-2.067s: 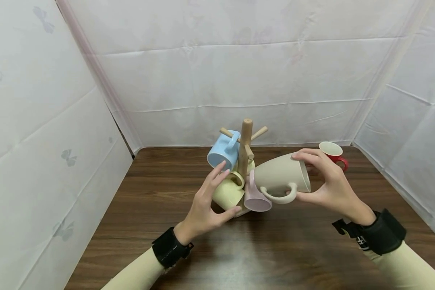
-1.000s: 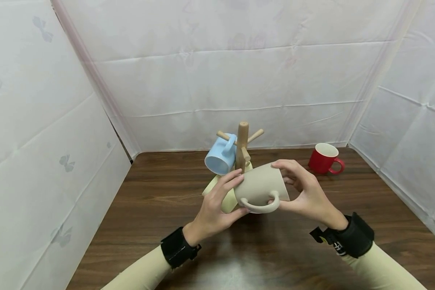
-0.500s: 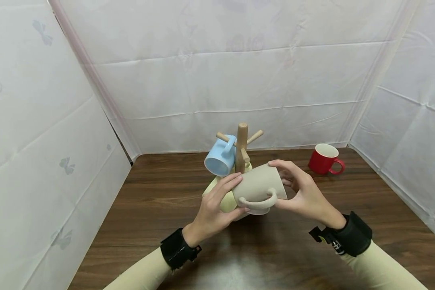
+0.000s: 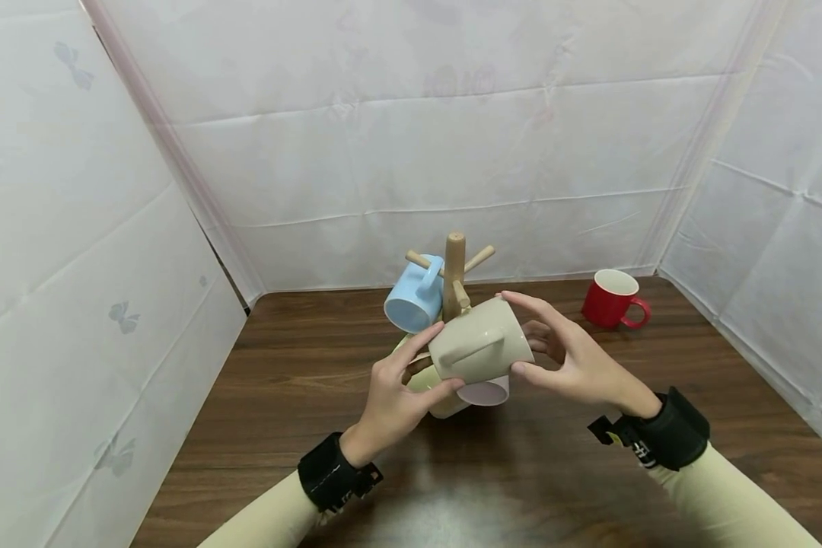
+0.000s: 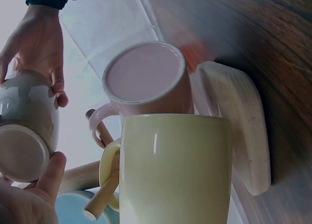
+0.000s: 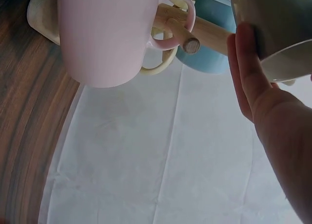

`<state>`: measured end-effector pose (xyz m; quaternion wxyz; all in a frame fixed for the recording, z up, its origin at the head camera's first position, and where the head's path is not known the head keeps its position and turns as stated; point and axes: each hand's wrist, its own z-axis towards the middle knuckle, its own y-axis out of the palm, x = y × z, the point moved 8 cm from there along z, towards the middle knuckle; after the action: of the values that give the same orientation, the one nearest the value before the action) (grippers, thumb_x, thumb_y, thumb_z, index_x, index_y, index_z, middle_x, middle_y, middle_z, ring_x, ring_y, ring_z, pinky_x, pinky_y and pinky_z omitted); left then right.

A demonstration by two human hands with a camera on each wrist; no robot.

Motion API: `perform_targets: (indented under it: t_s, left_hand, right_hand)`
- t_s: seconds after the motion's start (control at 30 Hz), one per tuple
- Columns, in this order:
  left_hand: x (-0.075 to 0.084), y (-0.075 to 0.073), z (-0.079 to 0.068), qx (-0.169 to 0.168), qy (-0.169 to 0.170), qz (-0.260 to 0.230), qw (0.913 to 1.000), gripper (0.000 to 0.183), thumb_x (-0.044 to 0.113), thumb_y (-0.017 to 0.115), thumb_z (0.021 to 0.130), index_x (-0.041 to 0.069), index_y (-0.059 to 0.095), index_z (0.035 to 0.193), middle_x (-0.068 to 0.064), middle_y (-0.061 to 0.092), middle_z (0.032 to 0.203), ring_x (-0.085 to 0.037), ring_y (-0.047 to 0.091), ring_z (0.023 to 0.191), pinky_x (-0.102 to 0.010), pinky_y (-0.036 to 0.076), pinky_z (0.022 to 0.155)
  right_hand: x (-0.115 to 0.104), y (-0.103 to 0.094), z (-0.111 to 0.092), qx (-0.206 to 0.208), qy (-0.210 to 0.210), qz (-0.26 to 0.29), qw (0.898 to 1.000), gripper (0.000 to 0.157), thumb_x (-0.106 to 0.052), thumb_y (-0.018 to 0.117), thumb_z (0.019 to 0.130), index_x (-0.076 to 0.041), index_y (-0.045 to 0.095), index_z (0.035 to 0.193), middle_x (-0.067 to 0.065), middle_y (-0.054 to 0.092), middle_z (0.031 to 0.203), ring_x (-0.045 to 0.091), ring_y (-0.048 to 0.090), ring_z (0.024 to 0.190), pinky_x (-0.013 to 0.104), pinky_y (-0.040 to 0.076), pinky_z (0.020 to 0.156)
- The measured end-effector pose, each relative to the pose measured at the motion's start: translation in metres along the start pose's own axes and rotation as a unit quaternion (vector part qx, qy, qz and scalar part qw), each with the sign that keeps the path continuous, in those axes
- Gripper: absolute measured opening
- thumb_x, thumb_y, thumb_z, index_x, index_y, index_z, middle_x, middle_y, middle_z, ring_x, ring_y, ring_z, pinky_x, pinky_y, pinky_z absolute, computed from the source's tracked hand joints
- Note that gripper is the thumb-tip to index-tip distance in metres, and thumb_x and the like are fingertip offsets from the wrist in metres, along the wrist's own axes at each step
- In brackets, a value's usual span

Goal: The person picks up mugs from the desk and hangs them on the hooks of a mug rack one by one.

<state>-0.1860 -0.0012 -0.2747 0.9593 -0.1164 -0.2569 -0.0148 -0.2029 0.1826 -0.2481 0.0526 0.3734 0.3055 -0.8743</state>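
Note:
Both hands hold a beige mug (image 4: 482, 342) tipped on its side in front of a wooden mug tree (image 4: 455, 266). My left hand (image 4: 397, 392) grips it near the base, fingers on top and thumb beneath. At the rim end, my right hand (image 4: 568, 354) pinches it between fingers and thumb. The beige mug's handle faces the head camera. On the tree hang a blue mug (image 4: 412, 297) at upper left, a pink mug (image 5: 146, 75) and a yellow mug (image 5: 175, 170) lower down. In the head view the beige mug and left hand partly cover those lower mugs.
A red mug (image 4: 611, 299) stands upright at the back right of the dark wooden table (image 4: 301, 358). Bare pegs jut from the top of the tree, one (image 4: 481, 257) toward the back right. White sheeting (image 4: 383, 152) walls in the back and sides.
The beige mug has moved left to the front of the tree, and the left hand has come to grip its base. Lately it has turned, swinging its handle upward to face the camera.

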Motion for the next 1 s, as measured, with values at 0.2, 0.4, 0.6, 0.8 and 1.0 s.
perform_targets:
  t_s: [0.2,0.4,0.6,0.8,1.0]
  left_hand:
    - [-0.006,-0.002,-0.001,0.014,-0.036,-0.002,0.9992,0.063,-0.002,0.076,0.07,-0.006,0.049,0.126,-0.018,0.057,0.119,-0.025,0.061,0.096,-0.039,0.055,0.069]
    - [-0.013,-0.004,-0.001,0.028,-0.065,-0.028,0.9971,0.057,-0.002,0.073,0.074,-0.001,0.05,0.127,-0.016,0.057,0.119,-0.027,0.061,0.094,-0.04,0.055,0.067]
    - [-0.018,-0.007,0.0,0.041,-0.086,-0.031,0.995,0.053,-0.002,0.07,0.077,0.001,0.05,0.126,-0.015,0.057,0.118,-0.029,0.062,0.092,-0.041,0.055,0.066]
    - [-0.023,-0.008,-0.001,0.046,-0.099,-0.032,0.9935,0.05,-0.003,0.068,0.079,0.0,0.05,0.125,-0.016,0.056,0.118,-0.029,0.063,0.09,-0.041,0.055,0.066]
    - [-0.027,-0.007,-0.004,0.041,-0.116,-0.05,0.9911,0.045,-0.003,0.065,0.082,-0.001,0.05,0.124,-0.016,0.055,0.116,-0.028,0.063,0.089,-0.041,0.055,0.067]
  right_hand:
    - [0.008,-0.004,0.001,0.018,0.03,-0.006,0.999,0.075,0.003,0.068,0.078,-0.008,0.032,0.142,0.01,0.04,0.138,0.022,0.062,0.084,0.039,0.055,0.071]
    - [0.012,-0.009,0.006,0.044,0.056,-0.025,0.997,0.069,-0.003,0.068,0.08,-0.014,0.037,0.141,0.008,0.047,0.133,0.019,0.064,0.076,0.04,0.056,0.064]
    - [0.014,-0.012,0.011,0.064,0.06,-0.051,0.995,0.063,-0.006,0.068,0.081,-0.014,0.042,0.138,0.004,0.049,0.133,0.019,0.06,0.097,0.04,0.055,0.064]
    - [0.019,-0.013,0.014,0.075,0.072,-0.059,0.993,0.06,-0.01,0.069,0.082,-0.016,0.045,0.136,0.002,0.049,0.134,0.019,0.051,0.113,0.04,0.055,0.06]
    - [0.022,-0.013,0.017,0.083,0.078,-0.061,0.992,0.057,-0.012,0.069,0.081,-0.019,0.048,0.134,0.003,0.055,0.127,0.02,0.055,0.108,0.039,0.054,0.054]
